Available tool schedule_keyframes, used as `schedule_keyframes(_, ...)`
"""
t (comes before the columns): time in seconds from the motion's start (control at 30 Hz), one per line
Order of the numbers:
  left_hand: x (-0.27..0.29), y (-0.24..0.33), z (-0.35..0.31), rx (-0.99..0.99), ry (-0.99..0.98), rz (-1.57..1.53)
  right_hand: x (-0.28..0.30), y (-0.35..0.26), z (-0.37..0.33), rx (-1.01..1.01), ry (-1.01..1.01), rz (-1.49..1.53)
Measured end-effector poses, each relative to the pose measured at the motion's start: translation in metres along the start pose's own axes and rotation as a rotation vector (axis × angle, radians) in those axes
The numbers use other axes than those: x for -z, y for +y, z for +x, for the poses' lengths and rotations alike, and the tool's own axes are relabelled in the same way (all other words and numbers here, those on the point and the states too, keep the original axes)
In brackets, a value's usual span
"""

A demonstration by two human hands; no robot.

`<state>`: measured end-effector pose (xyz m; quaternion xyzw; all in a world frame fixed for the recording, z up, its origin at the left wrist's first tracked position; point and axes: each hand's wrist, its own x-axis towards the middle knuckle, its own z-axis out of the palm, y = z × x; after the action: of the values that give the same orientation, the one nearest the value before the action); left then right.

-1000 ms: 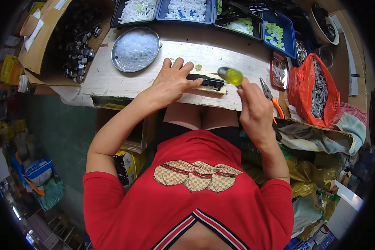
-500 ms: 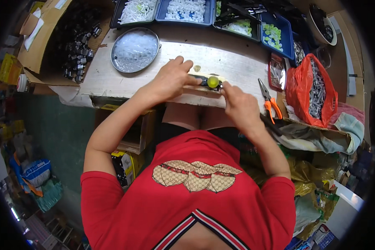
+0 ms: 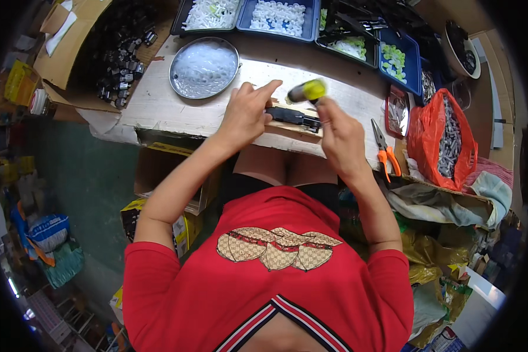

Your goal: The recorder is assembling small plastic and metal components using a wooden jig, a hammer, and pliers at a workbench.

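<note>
A long black part [image 3: 292, 117], with a metallic look at its right end, lies on a pale wooden block [image 3: 302, 129] at the workbench's front edge. My left hand [image 3: 246, 111] grips its left end with the thumb, while the index finger stretches out above it. My right hand [image 3: 340, 132] is closed around the handle of a small mallet [image 3: 308, 91]. Its head, black on one end and yellow-green on the other, is raised above the black part and smeared by motion. The mallet's handle is mostly hidden in my fingers.
Orange-handled pliers [image 3: 386, 149] lie right of my right hand, near a red bag [image 3: 419, 135] of small grey pieces. A round metal tray [image 3: 205, 67] sits back left beside a cardboard box [image 3: 76, 53] of dark parts. Blue trays [image 3: 305, 32] of small white and green pieces line the back.
The mallet's head has risen off the black part and tipped over, uncovering that part. My left index finger has straightened. The whole view has shifted slightly.
</note>
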<state>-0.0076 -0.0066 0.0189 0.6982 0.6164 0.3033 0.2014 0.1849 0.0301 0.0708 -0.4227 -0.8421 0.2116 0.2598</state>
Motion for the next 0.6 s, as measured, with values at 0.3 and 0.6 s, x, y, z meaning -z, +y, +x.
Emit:
schedule_keyframes(0.3, 0.003, -0.005, -0.034, 0.083, 0.339, 0.1, -0.008, -0.002, 0.025, -0.055, -0.168, 0.025)
schedule_keyframes(0.6, -0.006, 0.016, -0.016, -0.077, 0.185, 0.002, 0.009, 0.059, -0.028, -0.127, 0.145, -0.358)
